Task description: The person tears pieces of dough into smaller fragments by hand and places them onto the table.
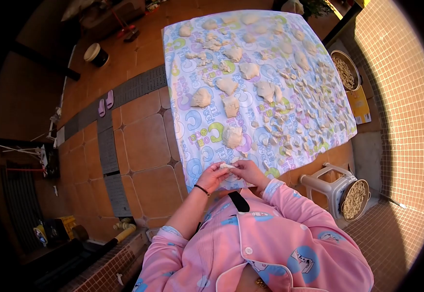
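My left hand (213, 176) and my right hand (246, 171) meet at the near edge of the printed cloth. Between their fingertips is a small whitish piece of bread or dough (226, 166); I cannot tell which. Both hands are closed on it. Just beyond them lies a pale lump (232, 137), with another squarish lump (231, 106) and a rounded one (201, 97) farther up. Many small torn bits (314, 107) are scattered over the right side of the cloth (185, 117).
On the right, a white plastic stool (319, 182) stands beside a round pan (354, 199) full of pale bits. Another filled pan (344, 70) sits at the cloth's far right. Pink slippers (106, 103) and a bucket (96, 55) are on the tiled floor to the left.
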A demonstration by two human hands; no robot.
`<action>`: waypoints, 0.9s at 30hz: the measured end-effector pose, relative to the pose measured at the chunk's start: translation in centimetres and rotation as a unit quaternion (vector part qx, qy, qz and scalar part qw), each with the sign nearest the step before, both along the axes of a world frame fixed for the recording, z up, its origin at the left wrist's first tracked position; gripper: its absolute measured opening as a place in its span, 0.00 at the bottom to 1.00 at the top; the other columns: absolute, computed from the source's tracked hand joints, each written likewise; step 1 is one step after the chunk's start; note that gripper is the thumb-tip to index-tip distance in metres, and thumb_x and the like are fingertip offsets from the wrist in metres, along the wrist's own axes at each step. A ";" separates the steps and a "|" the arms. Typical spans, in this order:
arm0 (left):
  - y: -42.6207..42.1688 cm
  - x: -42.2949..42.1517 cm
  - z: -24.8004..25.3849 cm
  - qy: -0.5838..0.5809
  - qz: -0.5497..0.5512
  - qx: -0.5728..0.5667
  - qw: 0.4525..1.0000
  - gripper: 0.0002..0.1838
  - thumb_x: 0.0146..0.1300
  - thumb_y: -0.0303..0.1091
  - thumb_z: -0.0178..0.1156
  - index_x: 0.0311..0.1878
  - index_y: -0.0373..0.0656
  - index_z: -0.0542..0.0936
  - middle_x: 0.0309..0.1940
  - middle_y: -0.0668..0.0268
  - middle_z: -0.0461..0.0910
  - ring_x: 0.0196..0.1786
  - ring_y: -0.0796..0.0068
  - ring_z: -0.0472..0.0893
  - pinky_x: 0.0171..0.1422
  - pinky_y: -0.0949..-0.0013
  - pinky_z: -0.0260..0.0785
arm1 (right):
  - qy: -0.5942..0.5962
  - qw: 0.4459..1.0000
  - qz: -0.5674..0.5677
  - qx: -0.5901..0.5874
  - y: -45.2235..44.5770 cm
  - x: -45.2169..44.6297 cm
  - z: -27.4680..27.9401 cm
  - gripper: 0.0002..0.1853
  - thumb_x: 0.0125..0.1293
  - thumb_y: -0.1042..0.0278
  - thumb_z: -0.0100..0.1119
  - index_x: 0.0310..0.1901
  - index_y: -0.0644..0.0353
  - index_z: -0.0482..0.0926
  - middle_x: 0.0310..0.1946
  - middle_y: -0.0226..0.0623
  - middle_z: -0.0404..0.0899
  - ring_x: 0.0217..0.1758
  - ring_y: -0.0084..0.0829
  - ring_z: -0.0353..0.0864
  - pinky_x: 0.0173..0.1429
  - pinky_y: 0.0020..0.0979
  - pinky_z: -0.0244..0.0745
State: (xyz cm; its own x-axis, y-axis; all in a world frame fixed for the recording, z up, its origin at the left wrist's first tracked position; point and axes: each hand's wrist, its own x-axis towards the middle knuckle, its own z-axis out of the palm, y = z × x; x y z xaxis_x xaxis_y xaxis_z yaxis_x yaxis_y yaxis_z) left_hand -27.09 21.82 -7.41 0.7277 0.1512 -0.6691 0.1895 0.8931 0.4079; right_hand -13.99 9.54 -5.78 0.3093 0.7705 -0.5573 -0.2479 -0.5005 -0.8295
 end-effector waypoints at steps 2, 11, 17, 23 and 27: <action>0.3 -0.3 -0.2 0.005 -0.022 -0.015 1.000 0.15 0.56 0.25 0.58 0.48 0.41 0.69 0.38 0.68 0.75 0.41 0.77 0.76 0.45 0.76 0.70 | 0.042 0.999 -0.004 0.000 -0.2 0.3 0.2 0.13 0.58 0.66 0.58 0.38 0.67 0.76 0.23 0.31 0.75 0.24 0.19 0.72 0.30 0.20 0.70; 1.4 -1.8 -2.3 0.076 0.038 0.070 0.994 0.13 0.56 0.29 0.59 0.44 0.45 0.71 0.33 0.70 0.76 0.36 0.80 0.76 0.36 0.78 0.68 | -0.055 0.997 0.031 -0.037 0.4 -0.5 -0.6 0.13 0.57 0.66 0.58 0.40 0.66 0.76 0.23 0.35 0.77 0.27 0.21 0.76 0.31 0.23 0.72; 1.9 -1.4 -2.0 0.161 0.005 0.147 0.976 0.15 0.55 0.28 0.60 0.46 0.42 0.69 0.33 0.68 0.75 0.34 0.78 0.77 0.32 0.79 0.67 | -0.356 0.919 0.157 0.059 0.8 -1.6 -2.1 0.15 0.55 0.67 0.57 0.43 0.63 0.76 0.29 0.49 0.78 0.33 0.42 0.79 0.38 0.36 0.73; 1.6 -2.0 -1.6 0.141 -0.061 0.209 0.966 0.17 0.56 0.29 0.59 0.49 0.40 0.68 0.37 0.68 0.75 0.37 0.78 0.76 0.37 0.78 0.67 | -0.400 0.905 0.142 0.026 0.7 -1.5 -1.2 0.15 0.54 0.67 0.56 0.44 0.63 0.75 0.32 0.49 0.78 0.34 0.45 0.78 0.39 0.37 0.72; 1.1 -2.4 -2.0 0.090 -0.051 0.143 0.984 0.16 0.58 0.29 0.58 0.49 0.41 0.69 0.38 0.69 0.75 0.39 0.79 0.75 0.40 0.78 0.67 | -0.281 0.954 0.093 0.053 1.5 -1.8 0.5 0.16 0.54 0.67 0.59 0.45 0.64 0.74 0.26 0.42 0.77 0.28 0.32 0.77 0.33 0.30 0.73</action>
State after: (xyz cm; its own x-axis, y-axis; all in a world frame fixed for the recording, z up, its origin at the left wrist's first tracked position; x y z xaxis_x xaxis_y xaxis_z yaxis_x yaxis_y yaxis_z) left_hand -29.47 22.95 -9.45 0.6228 0.2840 -0.7290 0.3643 0.7193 0.5915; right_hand -15.82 11.04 -5.24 0.3881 0.8842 -0.2599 0.3352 -0.3981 -0.8539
